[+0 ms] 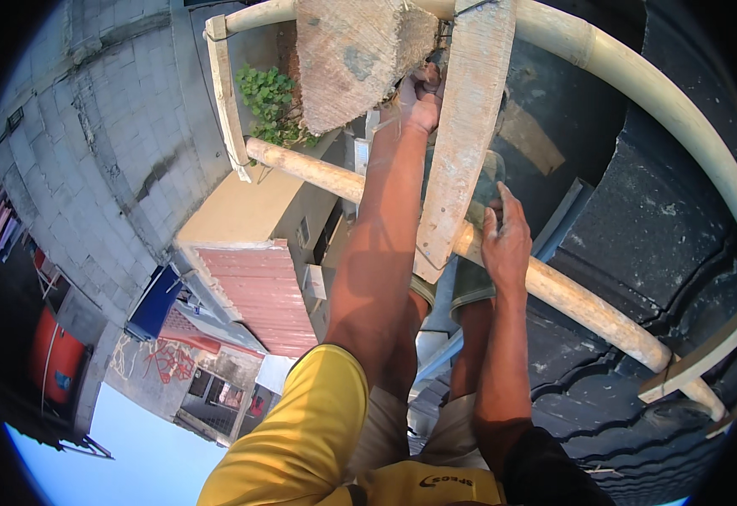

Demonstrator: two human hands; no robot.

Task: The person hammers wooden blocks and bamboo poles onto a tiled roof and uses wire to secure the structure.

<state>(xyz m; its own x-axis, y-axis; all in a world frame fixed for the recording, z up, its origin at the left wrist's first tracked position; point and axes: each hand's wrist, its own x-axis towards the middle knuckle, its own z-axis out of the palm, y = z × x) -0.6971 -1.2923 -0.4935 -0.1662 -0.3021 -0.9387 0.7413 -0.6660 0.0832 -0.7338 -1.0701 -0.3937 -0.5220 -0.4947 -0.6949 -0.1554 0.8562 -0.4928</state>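
Observation:
My left hand (420,103) reaches far forward into the gap between a rough-sawn wooden block (356,59) and an upright plank (468,110). Its fingers are curled beside the block's edge, and what they hold, if anything, cannot be made out. Nearer to me, on the plank's right side, my right hand (507,236) is raised with thumb and fingers apart and nothing seen in it. That hand is close to a round bamboo pole (588,299), which runs slantwise behind the plank's lower end.
A thicker bamboo pole (638,76) curves across the far side. Dark roof tiles (638,228) slope away on the right. Wooden crosspieces stand at the left (227,101) and right (697,363). Far below lie a reddish metal roof (254,295), a block wall (124,143) and green plants (265,97).

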